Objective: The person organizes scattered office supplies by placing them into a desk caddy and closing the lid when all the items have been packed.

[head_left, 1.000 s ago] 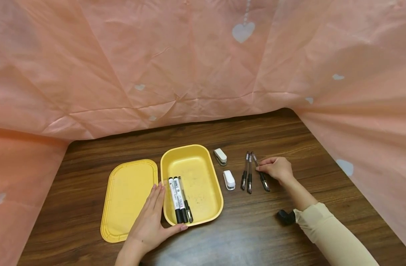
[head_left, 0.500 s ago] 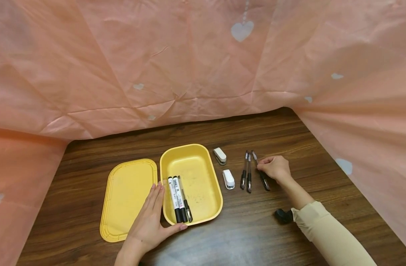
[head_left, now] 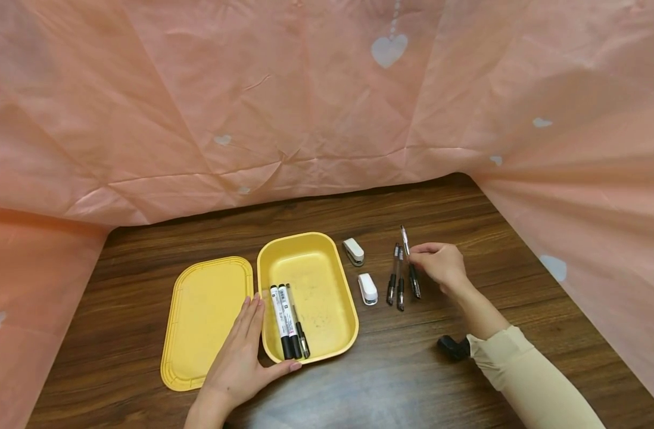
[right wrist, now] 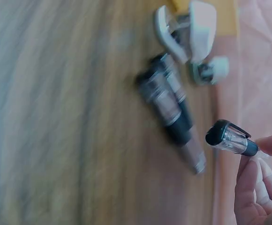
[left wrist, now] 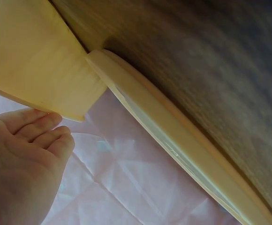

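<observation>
Between thumb and fingers my right hand point(head_left: 441, 264) pinches a clear gel pen point(head_left: 413, 275) with a black grip and cap; the right wrist view shows its capped end point(right wrist: 230, 139) raised off the wood. Two similar gel pens point(head_left: 396, 279) lie side by side just left of it. My left hand point(head_left: 238, 351) rests along the left wall and near corner of a yellow box point(head_left: 329, 298), fingers straight and thumb at the front rim. Inside the box, two white markers point(head_left: 282, 319) with black caps and one gel pen point(head_left: 299, 325) lie along the left side.
Two small white staplers point(head_left: 354, 251) stand between the box and the loose pens. The yellow lid point(head_left: 209, 322) lies flat left of the box, partly under my left forearm's line of view. A pink curtain point(head_left: 284, 107) surrounds the brown wooden table point(head_left: 391, 369).
My right hand has lifted the third gel pen off the table and shifted it slightly left and away from me. The left hand stays at the box.
</observation>
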A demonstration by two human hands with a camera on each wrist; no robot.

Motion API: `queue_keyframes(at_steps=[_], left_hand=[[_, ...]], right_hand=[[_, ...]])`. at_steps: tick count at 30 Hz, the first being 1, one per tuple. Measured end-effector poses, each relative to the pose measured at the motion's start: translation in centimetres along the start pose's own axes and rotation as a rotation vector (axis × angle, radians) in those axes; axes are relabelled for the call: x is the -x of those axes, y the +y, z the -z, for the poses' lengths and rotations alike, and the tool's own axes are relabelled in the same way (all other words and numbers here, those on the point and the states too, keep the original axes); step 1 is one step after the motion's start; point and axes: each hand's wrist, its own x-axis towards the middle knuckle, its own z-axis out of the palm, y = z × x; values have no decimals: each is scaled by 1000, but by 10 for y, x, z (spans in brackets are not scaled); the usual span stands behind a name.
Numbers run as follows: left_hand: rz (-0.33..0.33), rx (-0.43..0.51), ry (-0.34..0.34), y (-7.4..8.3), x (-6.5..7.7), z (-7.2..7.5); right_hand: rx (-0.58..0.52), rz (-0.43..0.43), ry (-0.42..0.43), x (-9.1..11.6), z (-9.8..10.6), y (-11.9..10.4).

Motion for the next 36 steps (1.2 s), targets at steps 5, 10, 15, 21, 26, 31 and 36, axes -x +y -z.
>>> queue_keyframes(at_steps=[5, 10, 15, 21, 26, 31, 36], left_hand=[[-5, 0, 6, 0, -1, 0], [-5, 7, 0, 1, -2, -1], [2, 12, -3, 0, -3, 0], [-4, 9, 2, -3, -3, -2], [-3, 10, 18, -5, -4, -3], [6, 18, 14, -6, -4, -6], [7, 18, 9, -6, -6, -7]], right_hand=[[-108, 35, -41, 4, -3, -22], [-192, 55, -86, 10, -5, -45], [-274, 92, -141, 16, -9, -69], [-362, 144, -190, 25, -20, -105], [-452, 201, -236, 33, -35, -137], [-524, 235, -289, 40, -51, -160], [-591, 230, -323, 44, -66, -175]])
